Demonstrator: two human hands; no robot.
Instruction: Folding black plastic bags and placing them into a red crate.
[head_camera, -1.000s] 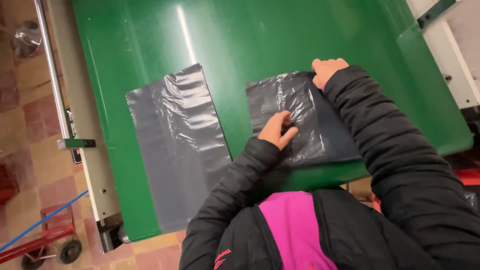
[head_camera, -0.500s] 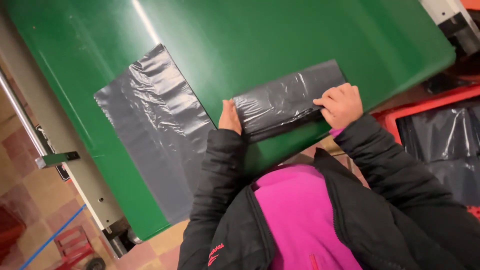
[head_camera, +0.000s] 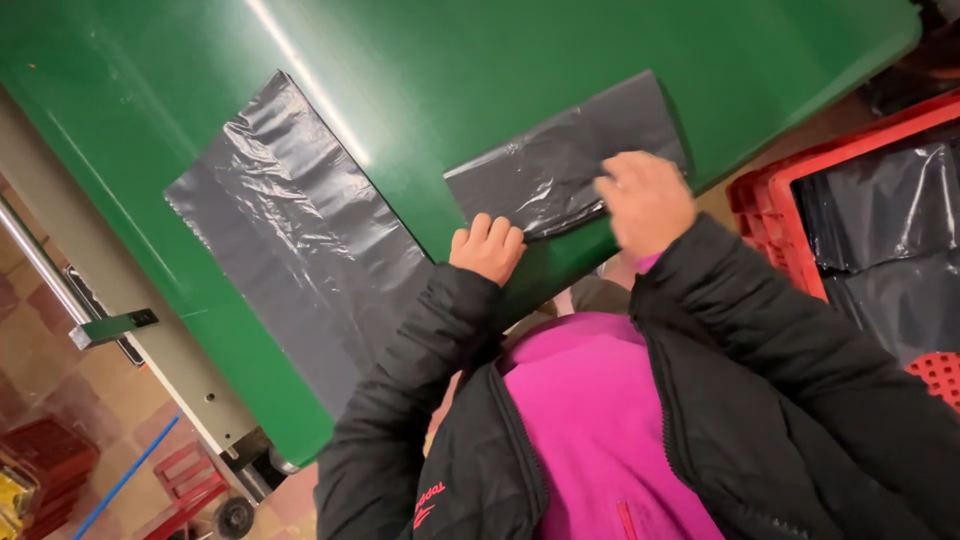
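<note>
A folded grey plastic bag (head_camera: 565, 160) lies on the green table (head_camera: 420, 70) near its front edge. My left hand (head_camera: 487, 249) presses down on the bag's near left corner with its fingers curled. On the bag's near right edge rests my right hand (head_camera: 645, 200), blurred, fingers bent over the plastic. A second grey plastic bag (head_camera: 300, 230) lies flat and unfolded to the left, reaching the table's edge, apart from both hands.
A red crate (head_camera: 770, 210) lined with dark plastic bags (head_camera: 890, 240) stands at the right, beside the table. The table's metal side rail (head_camera: 60, 290) runs along the left. A red trolley with a wheel (head_camera: 205, 490) stands on the tiled floor at the bottom left.
The bag under my hands has gone from a wider crumpled shape to a narrow folded strip. My right hand moved from its far edge down to its near right edge. The view turned.
</note>
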